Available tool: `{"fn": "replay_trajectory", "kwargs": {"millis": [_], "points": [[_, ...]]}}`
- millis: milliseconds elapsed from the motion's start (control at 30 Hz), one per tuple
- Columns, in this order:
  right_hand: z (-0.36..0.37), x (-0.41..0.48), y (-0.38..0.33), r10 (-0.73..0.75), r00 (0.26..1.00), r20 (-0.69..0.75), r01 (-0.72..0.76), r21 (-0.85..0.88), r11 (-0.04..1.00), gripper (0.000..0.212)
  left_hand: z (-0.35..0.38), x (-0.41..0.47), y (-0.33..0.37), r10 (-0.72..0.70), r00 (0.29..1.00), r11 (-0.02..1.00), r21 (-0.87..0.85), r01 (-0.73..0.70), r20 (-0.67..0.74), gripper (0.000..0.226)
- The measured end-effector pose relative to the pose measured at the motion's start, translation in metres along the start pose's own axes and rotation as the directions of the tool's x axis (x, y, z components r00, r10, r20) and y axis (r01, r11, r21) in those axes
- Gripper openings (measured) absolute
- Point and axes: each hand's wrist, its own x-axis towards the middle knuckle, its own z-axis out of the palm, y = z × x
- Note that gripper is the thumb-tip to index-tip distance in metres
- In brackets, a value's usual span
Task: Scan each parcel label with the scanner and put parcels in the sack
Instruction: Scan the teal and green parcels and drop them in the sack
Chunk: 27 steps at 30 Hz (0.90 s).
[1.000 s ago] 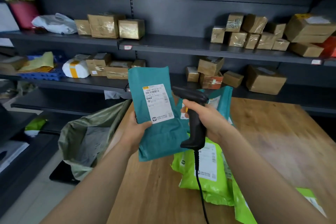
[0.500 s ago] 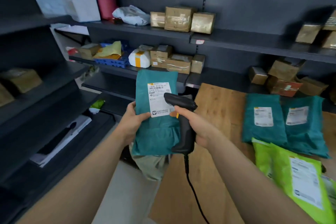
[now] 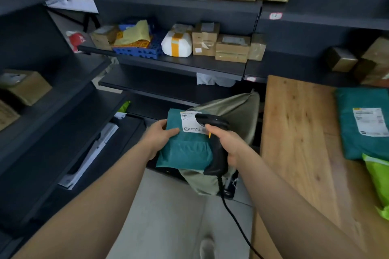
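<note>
My left hand (image 3: 161,135) grips the left edge of a teal parcel (image 3: 186,150) with a white label, holding it over the mouth of the olive-green sack (image 3: 240,111) that stands on the floor left of the table. My right hand (image 3: 228,143) grips the handle of the black corded scanner (image 3: 214,145), whose head sits just over the parcel's label. Another teal parcel (image 3: 362,126) and a lime-green parcel (image 3: 379,183) lie on the wooden table (image 3: 294,132) at the right.
Dark metal shelves (image 3: 179,65) with cardboard boxes, a blue crate and a white taped parcel fill the back and left. The scanner cable (image 3: 233,214) hangs down past the table's edge. Light floor shows below my arms.
I have turned further left and lowered the teal parcel from chest height down to the sack's opening. The scanner stays close to its label.
</note>
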Motion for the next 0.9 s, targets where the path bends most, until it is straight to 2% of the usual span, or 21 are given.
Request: {"fn": "replay_trajectory", "kwargs": {"millis": [67, 433, 500, 533, 600, 667, 767, 833, 900], "points": [[-0.003, 0.029, 0.001, 0.026, 0.999, -0.039, -0.026, 0.012, 1.000, 0.038, 0.004, 0.028, -0.005, -0.020, 0.999, 1.000, 0.024, 0.020, 0.024, 0.034], [-0.041, 0.198, 0.026, 0.204, 0.961, -0.187, -0.188, 0.101, 0.977, 0.039, 0.043, 0.185, -0.052, -0.159, 0.983, 0.977, 0.157, 0.143, 0.093, 0.035], [-0.049, 0.220, 0.033, 0.235, 0.949, -0.209, -0.216, 0.108, 0.970, 0.038, 0.047, 0.208, -0.070, -0.184, 0.976, 0.959, 0.238, 0.153, 0.114, 0.032], [-0.053, 0.230, 0.037, 0.240, 0.947, -0.212, -0.221, 0.110, 0.969, 0.039, 0.048, 0.220, -0.081, -0.180, 0.978, 0.941, 0.307, 0.142, 0.101, 0.037], [-0.059, 0.250, 0.046, 0.237, 0.945, -0.227, -0.218, 0.108, 0.970, 0.040, 0.049, 0.242, -0.099, -0.161, 0.987, 0.843, 0.524, 0.123, 0.028, 0.049], [-0.065, 0.268, 0.054, 0.234, 0.937, -0.259, -0.216, 0.094, 0.972, 0.037, 0.050, 0.258, -0.113, -0.197, 0.980, 0.747, 0.645, 0.160, -0.015, 0.050], [-0.075, 0.293, 0.070, 0.243, 0.918, -0.314, -0.231, 0.078, 0.970, 0.038, 0.053, 0.281, -0.139, -0.259, 0.966, 0.722, 0.661, 0.204, -0.015, 0.046], [-0.082, 0.307, 0.082, 0.263, 0.906, -0.333, -0.252, 0.077, 0.965, 0.042, 0.053, 0.296, -0.157, -0.221, 0.974, 0.732, 0.667, 0.137, 0.042, 0.045], [-0.084, 0.315, 0.092, 0.290, 0.894, -0.343, -0.275, 0.092, 0.957, 0.047, 0.054, 0.304, -0.167, -0.208, 0.976, 0.772, 0.623, 0.128, 0.058, 0.042]]}}
